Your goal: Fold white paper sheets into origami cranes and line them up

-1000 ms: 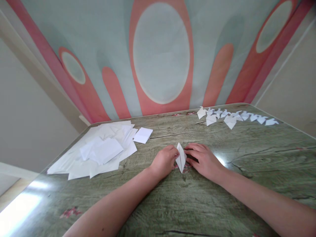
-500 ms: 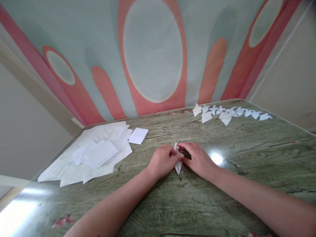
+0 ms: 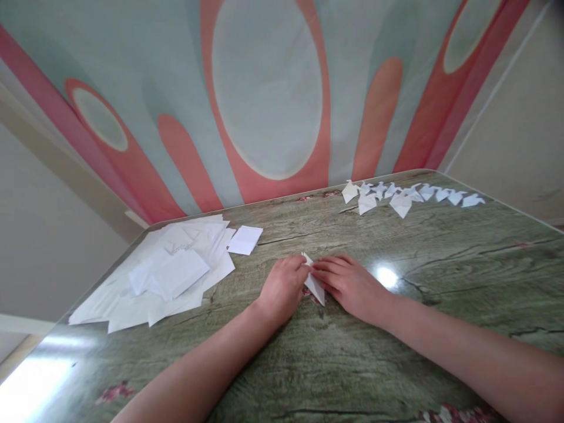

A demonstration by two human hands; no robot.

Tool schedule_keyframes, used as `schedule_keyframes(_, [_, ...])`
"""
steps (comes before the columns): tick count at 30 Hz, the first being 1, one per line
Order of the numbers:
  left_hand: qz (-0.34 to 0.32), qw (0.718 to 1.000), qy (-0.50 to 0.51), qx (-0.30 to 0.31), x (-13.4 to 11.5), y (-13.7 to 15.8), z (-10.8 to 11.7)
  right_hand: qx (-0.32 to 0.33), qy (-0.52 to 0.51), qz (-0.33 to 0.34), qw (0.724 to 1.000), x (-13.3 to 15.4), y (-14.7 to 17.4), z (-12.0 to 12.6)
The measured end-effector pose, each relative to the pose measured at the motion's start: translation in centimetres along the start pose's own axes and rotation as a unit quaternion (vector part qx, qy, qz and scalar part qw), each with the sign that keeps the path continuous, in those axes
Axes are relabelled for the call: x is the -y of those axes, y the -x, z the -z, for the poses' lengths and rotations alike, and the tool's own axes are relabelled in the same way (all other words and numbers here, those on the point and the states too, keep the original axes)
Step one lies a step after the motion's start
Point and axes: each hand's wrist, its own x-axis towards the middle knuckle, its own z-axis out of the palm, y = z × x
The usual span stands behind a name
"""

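Narrow folded paper (image 3: 315, 288), pointed at near end, is laid on wood-grain bench (image 3: 352, 370) between left hand (image 3: 283, 286) and right hand (image 3: 352, 288). Far part is partly covered by left hand's curled fingers; right side is touched by right hand's extended fingers. Whether paper is clamped by either hand cannot be told. White sheets (image 3: 183, 273) are heaped at left, small paper squares (image 3: 245, 240) beside; paper birds (image 3: 400, 205) are grouped at far right.

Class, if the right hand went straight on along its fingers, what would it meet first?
Most likely the folded white paper, close against the right hand, though actual contact is hard to judge. Just beyond it comes the left hand.
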Motion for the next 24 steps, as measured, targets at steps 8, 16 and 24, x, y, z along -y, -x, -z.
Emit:
schedule_keyframes(8, [-0.052,0.991,-0.067,0.105,-0.7,0.8,1.4,-0.026,0.053,-0.052,0.997,-1.8,0.4,0.2])
schedule_keyframes(16, [-0.067,0.996,-0.023,0.063,0.7,0.3,1.3,-0.015,-0.043,-0.001,0.999,-1.7,-0.1,0.2])
schedule_keyframes(24, [-0.087,0.994,-0.027,0.06,1.2,0.4,1.1,0.012,-0.062,-0.016,0.998,-0.6,-0.1,0.9])
